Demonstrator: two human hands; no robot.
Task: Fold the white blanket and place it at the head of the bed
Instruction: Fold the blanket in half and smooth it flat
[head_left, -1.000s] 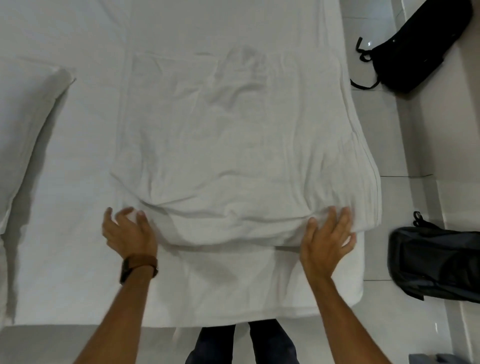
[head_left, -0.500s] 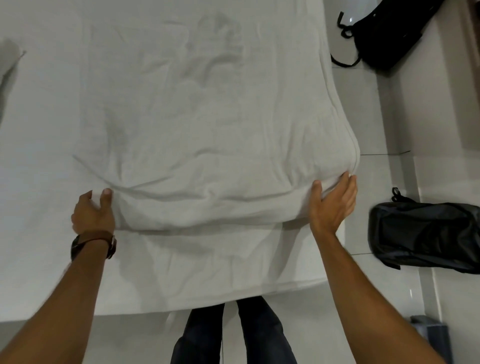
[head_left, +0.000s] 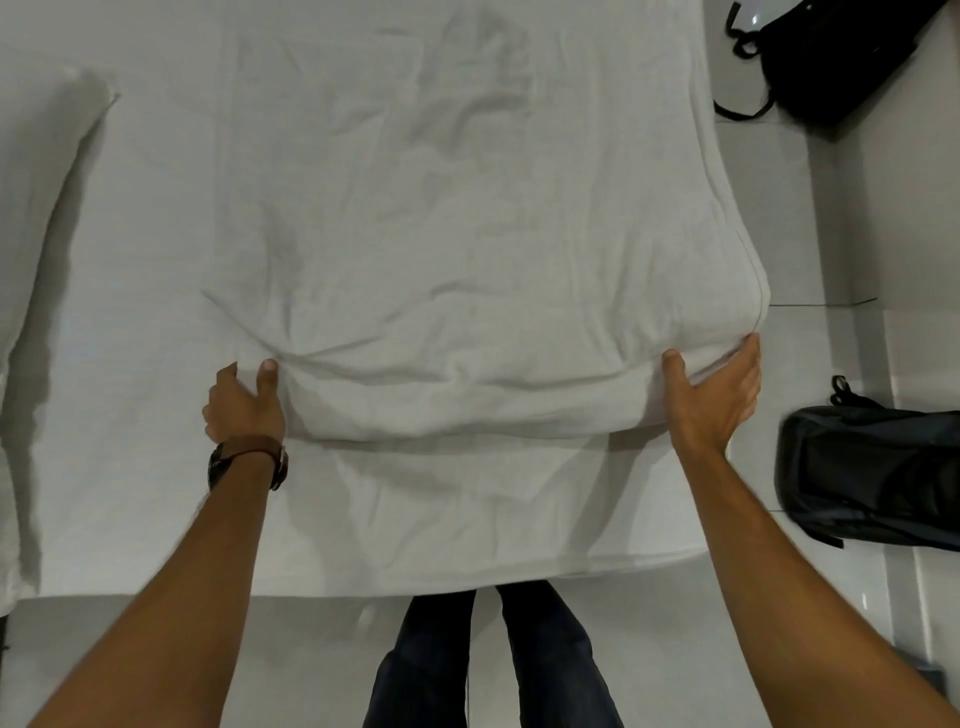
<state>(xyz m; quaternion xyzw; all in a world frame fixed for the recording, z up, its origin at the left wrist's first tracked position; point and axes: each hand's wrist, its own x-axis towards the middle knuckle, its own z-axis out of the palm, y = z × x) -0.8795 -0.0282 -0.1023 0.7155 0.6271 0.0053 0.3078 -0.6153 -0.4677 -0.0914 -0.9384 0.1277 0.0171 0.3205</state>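
Observation:
The white blanket (head_left: 467, 249) lies spread and creased over the middle and right of the bed (head_left: 130, 415), its right side hanging past the mattress edge. My left hand (head_left: 244, 402), with a brown watch on the wrist, grips the blanket's near left corner, thumb on top and fingers tucked under the edge. My right hand (head_left: 714, 395) holds the near right corner the same way, thumb on top and fingers wrapped around the fold. The near edge sags between the two hands.
A white pillow (head_left: 36, 291) lies along the left side of the bed. One black backpack (head_left: 831, 52) sits on the tiled floor at the top right, another dark bag (head_left: 872, 467) at the right. My legs (head_left: 493, 660) stand against the near bed edge.
My hands went from lying flat on the blanket's near edge to closing on its two near corners. The hands spread apart, and the view shifted.

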